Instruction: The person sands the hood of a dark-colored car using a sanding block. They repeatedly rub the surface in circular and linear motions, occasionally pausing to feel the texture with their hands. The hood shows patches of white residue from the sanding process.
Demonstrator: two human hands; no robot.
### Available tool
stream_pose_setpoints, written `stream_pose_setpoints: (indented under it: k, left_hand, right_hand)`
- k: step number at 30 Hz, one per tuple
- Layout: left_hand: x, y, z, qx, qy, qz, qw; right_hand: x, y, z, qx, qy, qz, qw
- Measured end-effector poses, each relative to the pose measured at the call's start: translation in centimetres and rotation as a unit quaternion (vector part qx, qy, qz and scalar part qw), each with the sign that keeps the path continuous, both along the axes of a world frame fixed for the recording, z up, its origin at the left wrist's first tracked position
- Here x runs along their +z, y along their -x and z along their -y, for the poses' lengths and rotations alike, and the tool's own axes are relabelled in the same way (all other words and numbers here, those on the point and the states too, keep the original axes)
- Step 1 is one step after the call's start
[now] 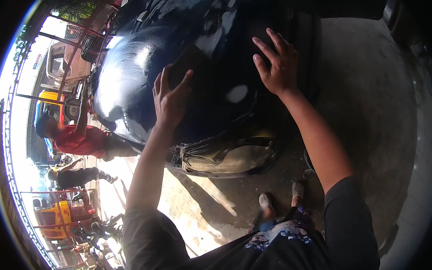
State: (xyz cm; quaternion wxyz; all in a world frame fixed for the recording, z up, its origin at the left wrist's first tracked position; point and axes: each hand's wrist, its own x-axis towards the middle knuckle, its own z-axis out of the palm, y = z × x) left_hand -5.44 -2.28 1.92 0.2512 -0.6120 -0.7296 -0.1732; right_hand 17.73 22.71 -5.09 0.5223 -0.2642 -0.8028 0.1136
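Note:
A dark, glossy car body with pale smeared patches fills the space before me. My left hand is on its curved surface, thumb and fingers closed about a dark rectangular pad. Whether that pad is a sanding sheet or a block, I cannot tell. To the right, my right hand has its fingers spread and holds nothing. It is over the body's dark right part; shadow hides whether it touches. Below both hands sits the headlight, its face covered in something tan.
At the left, a person in a red shirt stands beside the car, an arm raised toward it. Farther off are another person, a yellow vehicle and red metal fencing. My shoes rest on the concrete floor.

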Motion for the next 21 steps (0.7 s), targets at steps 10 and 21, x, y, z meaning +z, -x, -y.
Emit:
stream_pose_setpoints:
  k: [10, 21]
  left_hand:
    - [1.3, 0.8, -4.2, -0.041, 0.04, -0.005, 0.998]
    - [-3.4, -7.1, 8.5, -0.033, -0.031, 0.039, 0.998]
  right_hand:
    - [0.0, -0.3, 0.2, -0.019, -0.008, 0.018, 1.0]
    - [0.1, -0.8, 0.7, -0.048, 0.031, -0.088, 0.994]
